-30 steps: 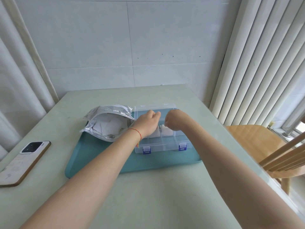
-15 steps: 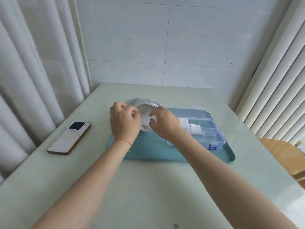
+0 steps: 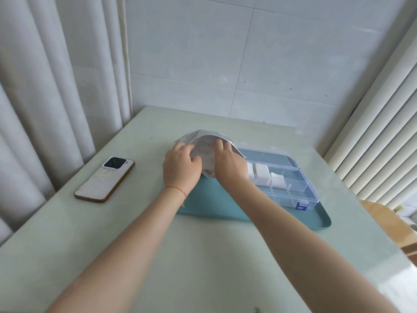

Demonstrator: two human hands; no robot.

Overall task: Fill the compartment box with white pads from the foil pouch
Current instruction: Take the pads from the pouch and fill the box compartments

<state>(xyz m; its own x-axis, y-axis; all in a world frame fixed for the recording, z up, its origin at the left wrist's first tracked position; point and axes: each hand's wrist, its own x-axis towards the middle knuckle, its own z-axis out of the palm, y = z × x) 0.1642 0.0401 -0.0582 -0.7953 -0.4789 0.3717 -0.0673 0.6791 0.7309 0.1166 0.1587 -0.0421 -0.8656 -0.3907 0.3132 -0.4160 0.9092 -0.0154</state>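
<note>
The silver foil pouch (image 3: 204, 137) lies on the left part of the teal tray (image 3: 320, 219), its mouth spread wide. My left hand (image 3: 180, 167) grips the pouch's near left edge. My right hand (image 3: 228, 162) has its fingers inside the opening; whether they hold a pad is hidden. To the right stands the clear compartment box (image 3: 300, 188) with its lid folded back. White pads (image 3: 261, 175) fill some of its left and middle compartments, and the near right ones look bare.
A phone (image 3: 105, 178) lies face down on the pale green table (image 3: 203, 267), left of the tray. White curtains hang at the left, a tiled wall stands behind, vertical blinds at the right. A wooden chair (image 3: 388, 224) sits past the table's right edge.
Both hands left the compartment box and moved left to the pouch. The left hand took its edge and the right hand's fingers went into the opening. My view swung left.
</note>
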